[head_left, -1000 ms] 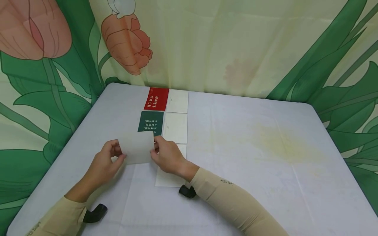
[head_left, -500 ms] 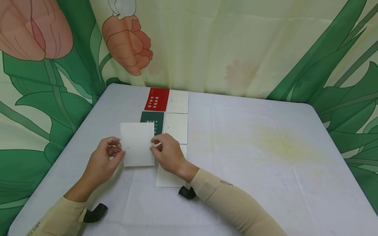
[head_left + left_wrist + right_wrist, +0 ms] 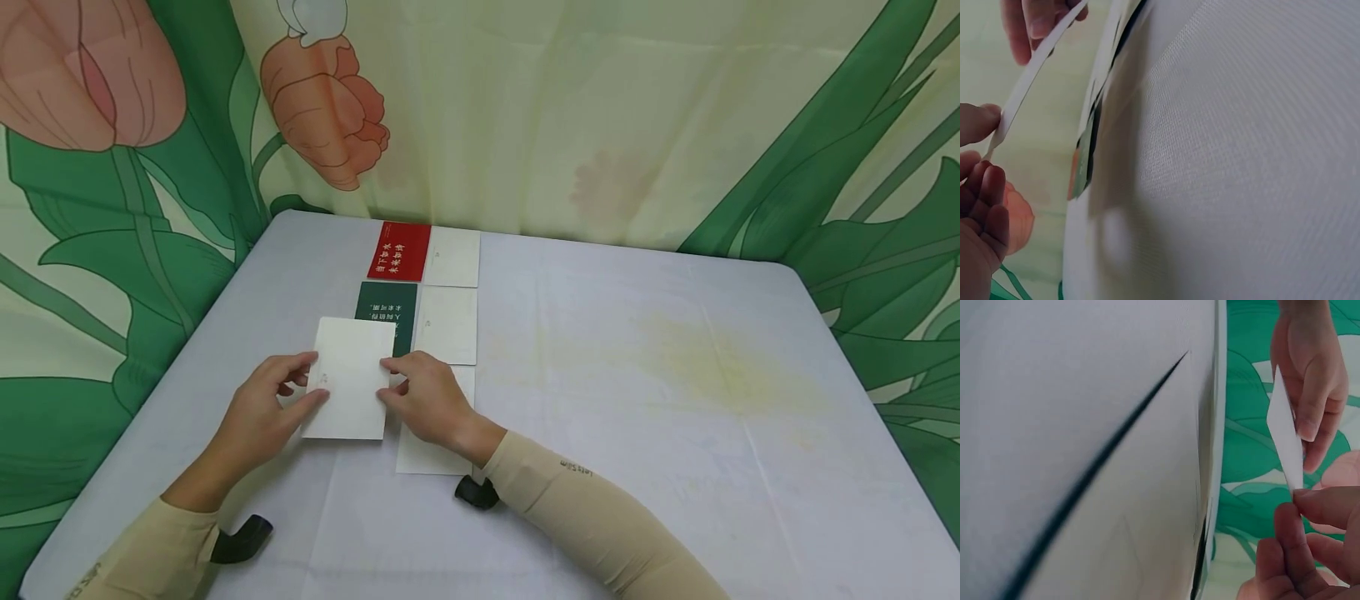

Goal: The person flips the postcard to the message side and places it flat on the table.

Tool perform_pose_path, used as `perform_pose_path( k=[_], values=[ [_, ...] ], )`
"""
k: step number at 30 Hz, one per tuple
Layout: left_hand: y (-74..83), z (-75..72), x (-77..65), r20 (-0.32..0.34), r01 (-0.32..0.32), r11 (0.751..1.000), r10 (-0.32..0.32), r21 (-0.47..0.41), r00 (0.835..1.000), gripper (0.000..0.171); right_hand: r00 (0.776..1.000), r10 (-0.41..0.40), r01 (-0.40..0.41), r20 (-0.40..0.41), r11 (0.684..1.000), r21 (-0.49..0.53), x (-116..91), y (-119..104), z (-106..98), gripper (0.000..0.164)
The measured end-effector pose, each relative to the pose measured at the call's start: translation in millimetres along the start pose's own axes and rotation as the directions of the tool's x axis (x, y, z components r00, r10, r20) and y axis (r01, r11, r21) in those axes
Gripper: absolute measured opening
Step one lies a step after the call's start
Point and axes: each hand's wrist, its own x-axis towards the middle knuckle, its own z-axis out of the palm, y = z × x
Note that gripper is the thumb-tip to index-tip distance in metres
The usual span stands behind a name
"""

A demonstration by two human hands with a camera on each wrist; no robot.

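Both hands (image 3: 258,410) (image 3: 433,398) pinch one raised white card (image 3: 351,375).

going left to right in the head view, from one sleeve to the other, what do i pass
Left sleeve → left hand → held card → right hand → right sleeve.

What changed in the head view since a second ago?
The held white card has tipped to show the head camera more of its face, its lower edge nearer the person. The left hand and right hand still pinch it. The red card, green card and flat white cards stayed put.
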Motion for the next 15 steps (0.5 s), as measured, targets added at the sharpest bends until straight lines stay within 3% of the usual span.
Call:
perform_pose_path(
  k=[15],
  values=[
    [-2.3,3.9,-0.3,0.124,0.040,0.999,-0.044,0.032,0.991,0.053,0.997,0.036,-0.026,0.075,0.990,-0.137,2.1,0.3,-0.1,0.039]
  ],
)
